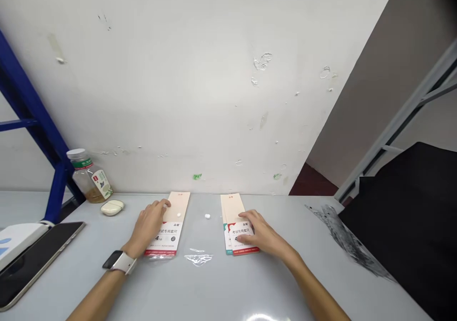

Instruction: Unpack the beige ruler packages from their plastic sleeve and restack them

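Note:
A flat ruler-set packet point(174, 237), cream at the top with a white label and a red bottom band, lies on the grey table. My left hand point(152, 220) rests along its left edge, fingers loosely stretched over it and the thumb hidden. To the right lie two overlapping packets: a red-banded ruler-set packet point(233, 209) on top and a teal-edged ruler-set packet point(227, 245) partly covered beneath. Thumb and fingers apart, my right hand point(260, 233) touches the top packet from its right side.
Clear plastic film point(199, 258) lies between the packets, with a small white bit point(207, 216) above it. At left are a phone point(39, 259), a white box point(19, 240), a cream case point(112, 207) and a bottle point(92, 180). A black cloth point(410, 216) covers the right side.

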Motion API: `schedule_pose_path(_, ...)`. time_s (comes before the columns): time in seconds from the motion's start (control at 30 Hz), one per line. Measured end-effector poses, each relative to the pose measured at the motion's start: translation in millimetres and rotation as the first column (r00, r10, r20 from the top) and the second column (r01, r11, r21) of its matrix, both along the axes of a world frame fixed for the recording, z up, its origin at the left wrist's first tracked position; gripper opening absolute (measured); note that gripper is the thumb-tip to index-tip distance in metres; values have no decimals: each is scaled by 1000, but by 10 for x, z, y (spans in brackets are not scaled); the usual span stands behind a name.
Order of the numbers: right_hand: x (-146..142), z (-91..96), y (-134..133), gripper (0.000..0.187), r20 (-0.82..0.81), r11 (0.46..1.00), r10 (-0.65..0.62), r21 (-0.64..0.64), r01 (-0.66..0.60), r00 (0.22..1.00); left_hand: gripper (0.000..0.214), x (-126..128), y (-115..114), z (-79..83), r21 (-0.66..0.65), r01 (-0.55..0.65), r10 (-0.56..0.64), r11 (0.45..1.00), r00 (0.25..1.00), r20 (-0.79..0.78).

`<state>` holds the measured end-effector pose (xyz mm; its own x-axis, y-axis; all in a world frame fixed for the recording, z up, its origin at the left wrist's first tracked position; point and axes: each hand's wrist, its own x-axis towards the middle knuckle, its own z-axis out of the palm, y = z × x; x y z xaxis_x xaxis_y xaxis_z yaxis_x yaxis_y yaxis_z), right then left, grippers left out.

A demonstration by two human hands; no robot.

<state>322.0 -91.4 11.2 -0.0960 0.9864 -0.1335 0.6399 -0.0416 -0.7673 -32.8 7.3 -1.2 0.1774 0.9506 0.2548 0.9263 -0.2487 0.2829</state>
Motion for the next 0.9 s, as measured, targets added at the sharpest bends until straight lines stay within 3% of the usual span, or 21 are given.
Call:
schedule_pose_path(0.1,50,53,-32,83,118,996,70,-72,-62,991,34,41,-2,-12,67,-12,16,998,998,-68)
schedule_pose_path(0.17,54,61,-41,87,190,995,63,-94,-45,980,33,114,-17,9,139,-2,14,990,996,-88)
schedule_pose_path(0.23,45,50,-42,86,216,995,45,-95,-25,975,32,234,-64,33,171,80,-67,982,995,-79)
schedule_pose_path(0.3,40,34,-37,78,192,997,23,-82,-7,981,31,381,-149,39,162,232,-225,959,972,-59)
schedule_pose_path(0.4,65,23,-17,50,78,998,-12,-65,17,997,32,588,-320,-10,134,426,-425,895,904,-35)
schedule_pose_path(0.5,118,31,15,23,-22,1000,-29,-11,29,999,38,710,-457,-97,122,483,-482,867,875,-46)
schedule_pose_path(0.6,155,32,42,14,-81,997,-68,27,70,994,41,752,-502,-152,126,505,-501,854,863,-68)
schedule_pose_path(0.73,131,5,56,39,-193,993,-113,22,119,975,41,769,-498,-122,142,482,-473,865,876,-94)
schedule_pose_path(0.9,4,-2,46,67,-388,997,-63,-61,43,920,36,830,-529,-64,101,487,-470,868,869,-155)
